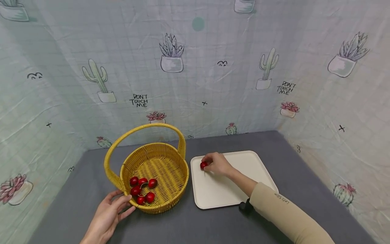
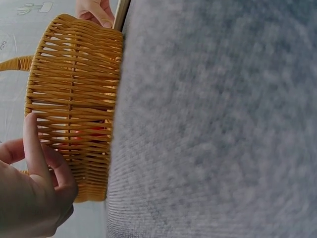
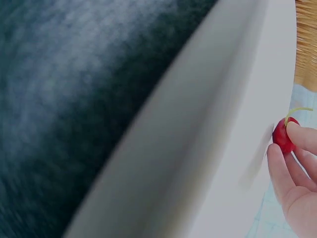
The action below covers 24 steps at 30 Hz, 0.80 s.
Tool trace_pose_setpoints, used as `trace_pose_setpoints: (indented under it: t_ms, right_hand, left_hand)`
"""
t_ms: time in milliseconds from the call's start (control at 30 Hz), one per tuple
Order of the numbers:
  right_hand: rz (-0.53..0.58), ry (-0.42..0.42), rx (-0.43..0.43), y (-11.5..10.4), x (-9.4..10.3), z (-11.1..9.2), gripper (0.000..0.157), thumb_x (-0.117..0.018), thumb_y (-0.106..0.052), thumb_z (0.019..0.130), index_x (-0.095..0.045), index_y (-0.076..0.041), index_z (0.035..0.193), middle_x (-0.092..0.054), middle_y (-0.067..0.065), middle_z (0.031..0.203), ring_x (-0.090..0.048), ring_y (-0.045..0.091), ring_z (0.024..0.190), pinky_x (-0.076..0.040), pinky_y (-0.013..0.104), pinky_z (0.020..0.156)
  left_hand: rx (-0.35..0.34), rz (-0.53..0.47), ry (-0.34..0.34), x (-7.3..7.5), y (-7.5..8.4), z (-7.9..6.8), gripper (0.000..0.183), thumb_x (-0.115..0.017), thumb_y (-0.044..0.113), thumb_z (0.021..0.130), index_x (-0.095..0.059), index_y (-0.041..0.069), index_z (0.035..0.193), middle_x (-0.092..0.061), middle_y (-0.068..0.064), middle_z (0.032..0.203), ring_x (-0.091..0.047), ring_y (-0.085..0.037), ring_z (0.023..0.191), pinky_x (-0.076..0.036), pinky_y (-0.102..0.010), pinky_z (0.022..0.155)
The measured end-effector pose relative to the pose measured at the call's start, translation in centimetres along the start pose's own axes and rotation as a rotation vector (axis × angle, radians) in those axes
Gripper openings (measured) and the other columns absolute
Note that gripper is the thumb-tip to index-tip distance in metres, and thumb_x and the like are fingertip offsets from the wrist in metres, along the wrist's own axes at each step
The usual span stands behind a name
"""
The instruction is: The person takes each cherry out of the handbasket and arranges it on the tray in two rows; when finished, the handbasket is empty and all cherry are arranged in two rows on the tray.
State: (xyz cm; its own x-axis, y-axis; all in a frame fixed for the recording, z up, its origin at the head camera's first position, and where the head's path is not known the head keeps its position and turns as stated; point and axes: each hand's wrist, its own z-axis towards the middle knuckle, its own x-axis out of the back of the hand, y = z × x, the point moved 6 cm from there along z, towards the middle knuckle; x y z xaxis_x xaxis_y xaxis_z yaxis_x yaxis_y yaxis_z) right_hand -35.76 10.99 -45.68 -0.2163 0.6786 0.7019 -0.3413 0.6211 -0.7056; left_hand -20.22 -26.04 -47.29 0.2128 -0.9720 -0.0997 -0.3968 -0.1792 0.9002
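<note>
A yellow wicker basket (image 1: 179,189) with an arched handle stands at left, and several red cherries (image 1: 135,190) lie in its near left part. My left hand (image 1: 106,215) touches the basket's near left side at the rim; the left wrist view shows its fingers against the outer weave. Over the left part of a cream tray (image 1: 210,200), my right hand (image 1: 217,163) pinches a single cherry (image 3: 282,136) between thumb and fingertips. Its green stem sticks up in the right wrist view. I cannot tell whether this cherry touches the tray.
A grey cloth (image 1: 189,227) covers the tabletop. Behind and at both sides hangs a sheet (image 1: 201,81) printed with cacti. The basket and tray stand side by side with a narrow gap. A black strap (image 1: 245,206) shows at my right wrist, by the tray's near edge.
</note>
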Motion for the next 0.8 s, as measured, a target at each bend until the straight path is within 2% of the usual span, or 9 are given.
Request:
trace_pose_setpoints:
  t_ms: [200, 533, 800]
  right_hand:
    - [-0.021, 0.005, 0.015, -0.13, -0.02, 0.21, 0.023, -0.082, 0.002, 0.083, -0.075, -0.003, 0.106, -0.074, 0.004, 0.092, -0.068, 0.017, 0.087, -0.058, 0.031, 0.079]
    - [-0.022, -0.016, 0.019, -0.27, 0.22, -0.07, 0.024, -0.084, 0.0, 0.082, -0.075, -0.003, 0.104, -0.074, 0.004, 0.096, -0.067, 0.017, 0.088, -0.058, 0.032, 0.082]
    - [-0.018, -0.027, 0.022, -0.07, 0.02, 0.13, 0.024, -0.084, -0.001, 0.082, -0.075, -0.003, 0.103, -0.073, 0.003, 0.093, -0.065, 0.015, 0.085, -0.058, 0.031, 0.08]
  left_hand:
    - [0.0, -0.004, 0.001, 0.03, 0.05, -0.04, 0.054, -0.067, 0.014, 0.101, -0.028, 0.006, 0.138, -0.047, -0.008, 0.12, -0.066, -0.013, 0.092, -0.06, -0.04, 0.095]
    - [0.007, -0.002, 0.007, -0.18, 0.22, 0.01, 0.061, -0.067, 0.015, 0.102, -0.024, 0.004, 0.145, -0.049, -0.007, 0.119, -0.065, -0.013, 0.09, -0.062, -0.039, 0.093]
    - [0.004, -0.001, 0.018, 0.1, 0.06, 0.01, 0.054, -0.066, 0.013, 0.102, -0.028, 0.005, 0.14, -0.051, -0.007, 0.117, -0.065, -0.014, 0.087, -0.062, -0.039, 0.092]
